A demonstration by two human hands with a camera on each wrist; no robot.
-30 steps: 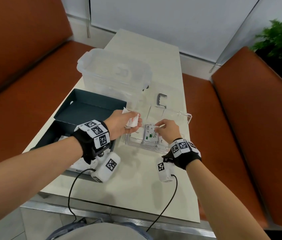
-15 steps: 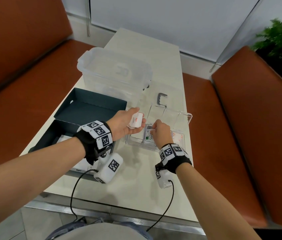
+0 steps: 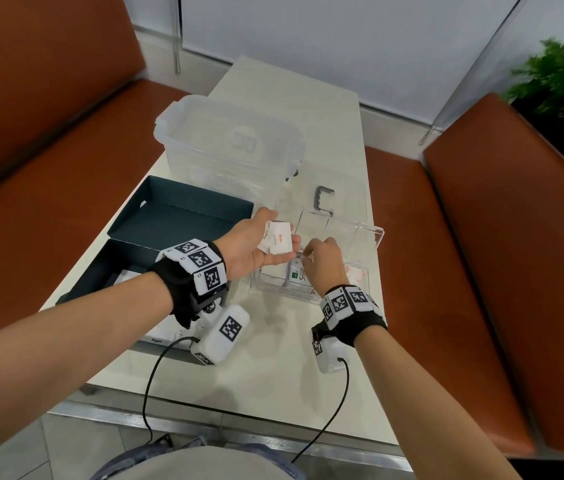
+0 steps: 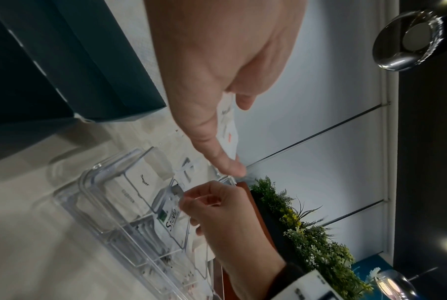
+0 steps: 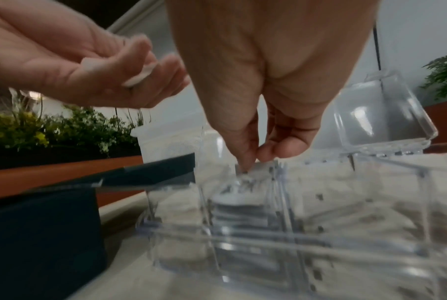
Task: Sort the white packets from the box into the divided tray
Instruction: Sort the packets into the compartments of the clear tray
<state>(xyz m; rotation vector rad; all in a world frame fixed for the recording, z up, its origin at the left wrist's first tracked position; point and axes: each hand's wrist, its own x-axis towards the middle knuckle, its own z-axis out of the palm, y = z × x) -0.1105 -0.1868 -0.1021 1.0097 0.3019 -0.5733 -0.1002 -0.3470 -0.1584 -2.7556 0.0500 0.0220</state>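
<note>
Left hand [image 3: 256, 245] lying palm up above the near-left corner of the divided tray [image 3: 374, 233], fingers loosely cupped, carrying a small stack of white packets [image 3: 278, 241], the top one bearing orange lettering. Right hand [image 3: 322, 263] reaching down into the tray's middle compartment, thumb and forefinger [image 5: 245, 154] pinched together at the top edge of a white packet with green print [image 4: 172, 222]; whether actually gripping it or only touching, not clear through the blur. Sitting in the left compartment, a packet marked Sugar [image 4: 140, 182]; lying in the right compartment, packets with reddish print [image 3: 356, 271]. Tray lid [image 5: 378, 113] standing open and upright at the far side. Dark teal box [image 3: 128, 268] resting on the pale table [image 3: 273, 368] just left of the tray, more white packets [image 3: 124, 277] showing inside under the left forearm; its lid [image 3: 183, 216] lying open side up beyond it. Standing farther back, a large clear plastic tub [image 3: 228, 140]; lying beside it, a grey handle [image 3: 323, 199].
</note>
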